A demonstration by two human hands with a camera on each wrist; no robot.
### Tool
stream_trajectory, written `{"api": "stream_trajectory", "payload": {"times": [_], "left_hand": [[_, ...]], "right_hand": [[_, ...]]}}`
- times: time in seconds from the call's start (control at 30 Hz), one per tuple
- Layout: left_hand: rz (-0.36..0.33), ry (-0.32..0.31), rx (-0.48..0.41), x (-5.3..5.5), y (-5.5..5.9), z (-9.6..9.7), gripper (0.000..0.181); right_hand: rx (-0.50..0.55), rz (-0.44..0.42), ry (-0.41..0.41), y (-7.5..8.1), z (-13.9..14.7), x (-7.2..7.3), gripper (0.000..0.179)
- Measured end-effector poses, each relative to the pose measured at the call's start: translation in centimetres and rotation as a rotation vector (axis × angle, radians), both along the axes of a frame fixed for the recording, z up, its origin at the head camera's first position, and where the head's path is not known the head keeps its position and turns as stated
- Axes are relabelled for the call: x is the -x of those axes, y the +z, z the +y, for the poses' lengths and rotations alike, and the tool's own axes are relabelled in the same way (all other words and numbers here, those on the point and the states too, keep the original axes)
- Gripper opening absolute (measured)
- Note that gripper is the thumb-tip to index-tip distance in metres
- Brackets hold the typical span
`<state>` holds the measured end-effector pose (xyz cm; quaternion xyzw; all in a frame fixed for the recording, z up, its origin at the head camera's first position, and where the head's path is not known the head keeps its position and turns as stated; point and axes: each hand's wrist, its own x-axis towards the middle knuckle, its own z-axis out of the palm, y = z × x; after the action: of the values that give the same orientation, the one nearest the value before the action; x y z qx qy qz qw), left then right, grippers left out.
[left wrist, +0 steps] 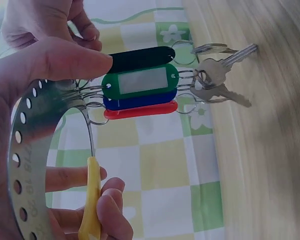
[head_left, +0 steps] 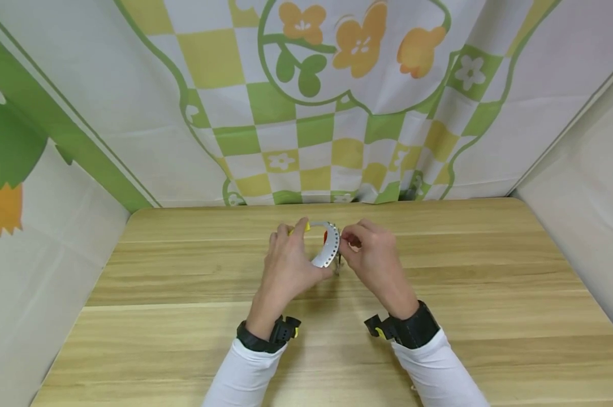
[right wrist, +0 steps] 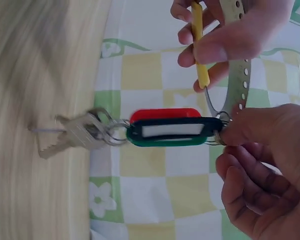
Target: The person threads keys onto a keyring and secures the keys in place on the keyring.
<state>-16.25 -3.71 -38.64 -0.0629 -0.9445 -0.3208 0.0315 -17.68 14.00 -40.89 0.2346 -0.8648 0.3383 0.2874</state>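
My left hand (head_left: pixel 291 260) grips a curved metal key holder (head_left: pixel 331 249) with a row of holes along its edge. Its fingers are around the yellow handle (left wrist: pixel 91 195), and its thumb lies by the perforated plate. Key tags hang from the holder on small rings: black (left wrist: pixel 142 60), green (left wrist: pixel 125 92), blue (left wrist: pixel 140 102) and red (left wrist: pixel 140 111). Metal keys (right wrist: pixel 85 132) dangle from the tags' far ends. In the right wrist view, my right hand (right wrist: pixel 270 170) pinches the black tag's ring beside the plate; its fingertips partly hide the ring.
Below the hands lies a wooden table (head_left: pixel 184 328). A checked, flowered curtain (head_left: pixel 316 124) hangs behind its far edge, with pale walls (head_left: pixel 591 186) at the sides. Each wrist wears a black camera band (head_left: pixel 413 328).
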Motion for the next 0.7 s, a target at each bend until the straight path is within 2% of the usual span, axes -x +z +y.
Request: {"api": "stream_trajectory", "payload": {"times": [0.27,0.4,0.5,0.7], "left_hand": [[0.01,0.017,-0.031,0.06,0.22,-0.3,0.104],[0.013,0.02,-0.034,0.08,0.25,-0.43,0.104],[0.012,0.014,-0.039,0.08,0.19,-0.48,0.104],[0.0,0.007,-0.042,0.04,0.18,-0.56,0.104]], "right_hand": [[0.246,-0.271,-0.012,0.09,-0.05,-0.04,0.007],[0.285,-0.32,-0.015,0.11,-0.11,-0.07,0.007],[0.243,-0.251,0.0,-0.1,-0.08,0.01,0.006],[0.049,0.045,0.025,-0.57,-0.18,0.26,0.006]]}}
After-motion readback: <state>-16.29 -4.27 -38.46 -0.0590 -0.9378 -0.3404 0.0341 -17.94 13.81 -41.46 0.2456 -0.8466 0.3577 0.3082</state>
